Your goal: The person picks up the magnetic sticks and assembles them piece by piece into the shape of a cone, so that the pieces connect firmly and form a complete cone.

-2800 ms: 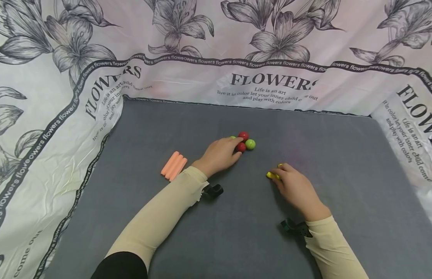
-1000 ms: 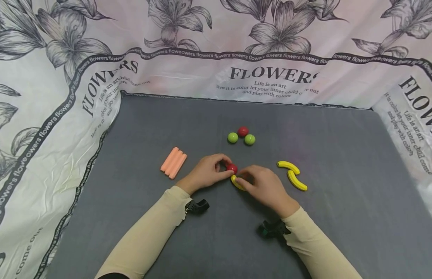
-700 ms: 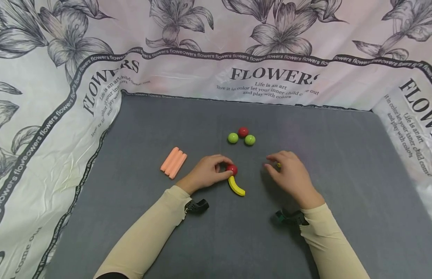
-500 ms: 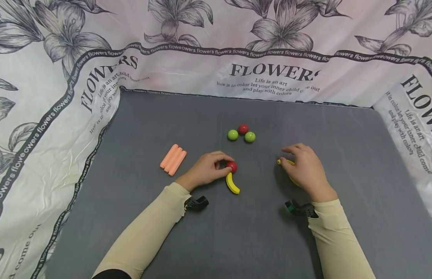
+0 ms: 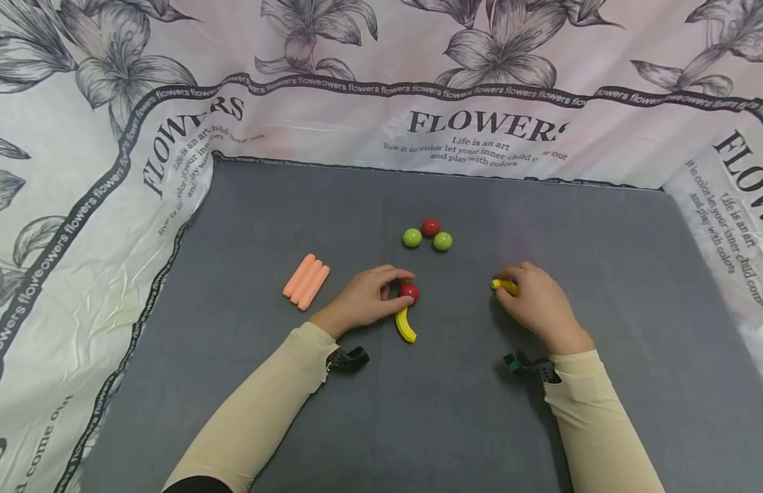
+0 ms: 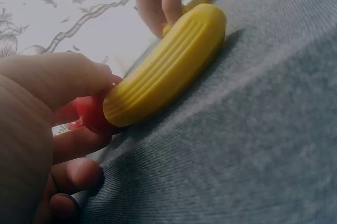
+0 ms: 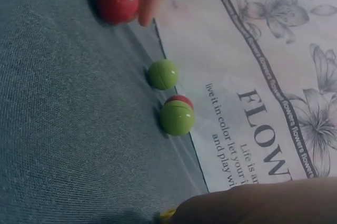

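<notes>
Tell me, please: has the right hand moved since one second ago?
Yes. In the head view, the right hand has moved right: before, it was below the right green ball; now it is to the right of it.

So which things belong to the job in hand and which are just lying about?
Likely in use:
red ball, pinched by left hand
yellow banana, beside that ball
second yellow banana, held by right hand

Likely lying about:
orange sticks
rear red ball
green ball
other green ball
</notes>
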{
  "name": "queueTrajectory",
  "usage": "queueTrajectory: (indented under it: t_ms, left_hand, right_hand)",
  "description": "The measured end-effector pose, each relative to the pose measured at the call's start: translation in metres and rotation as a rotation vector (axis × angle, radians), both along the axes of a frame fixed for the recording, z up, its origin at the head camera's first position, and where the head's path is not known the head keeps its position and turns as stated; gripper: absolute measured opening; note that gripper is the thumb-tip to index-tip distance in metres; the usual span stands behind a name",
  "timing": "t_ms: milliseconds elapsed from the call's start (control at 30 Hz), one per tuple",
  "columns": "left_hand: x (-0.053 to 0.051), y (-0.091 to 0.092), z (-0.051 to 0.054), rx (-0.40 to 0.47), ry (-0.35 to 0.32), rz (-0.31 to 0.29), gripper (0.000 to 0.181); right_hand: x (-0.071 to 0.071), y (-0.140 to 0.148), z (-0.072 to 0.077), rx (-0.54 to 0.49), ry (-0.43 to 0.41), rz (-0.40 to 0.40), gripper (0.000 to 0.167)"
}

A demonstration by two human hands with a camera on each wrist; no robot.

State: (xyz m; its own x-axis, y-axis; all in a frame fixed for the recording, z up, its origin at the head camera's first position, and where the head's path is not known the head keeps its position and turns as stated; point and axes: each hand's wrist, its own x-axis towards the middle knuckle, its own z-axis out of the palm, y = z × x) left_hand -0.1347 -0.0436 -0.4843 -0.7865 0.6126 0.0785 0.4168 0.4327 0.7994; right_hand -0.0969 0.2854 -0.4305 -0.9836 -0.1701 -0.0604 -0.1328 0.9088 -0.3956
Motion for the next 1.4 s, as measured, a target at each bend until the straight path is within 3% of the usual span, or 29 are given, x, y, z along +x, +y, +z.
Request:
queueTrajectory:
  t_ms: [333, 433, 1067, 1400]
  left_hand:
    - [-0.001, 0.007, 0.003, -0.012, 0.004, 0.013, 0.033]
    - [0.000, 0.008, 0.002, -0.014, -0.008, 0.011, 0.034]
    - [0.003, 0.005, -0.001, 0.002, 0.014, 0.010, 0.033]
    - [0.003, 0.000, 0.000, -0.001, 0.019, 0.007, 0.033]
  right_hand:
    - [-0.006, -0.009, 0.001, 0.003, 0.285, 0.092, 0.017]
    - [-0.010, -0.017, 0.004, -0.009, 0.323, 0.110, 0.017]
    - [0.004, -0.073, -0.019, -0.093, 0.130, 0.262, 0.024]
    - [0.005, -0.086, -0.025, -0.111, 0.145, 0.295, 0.025]
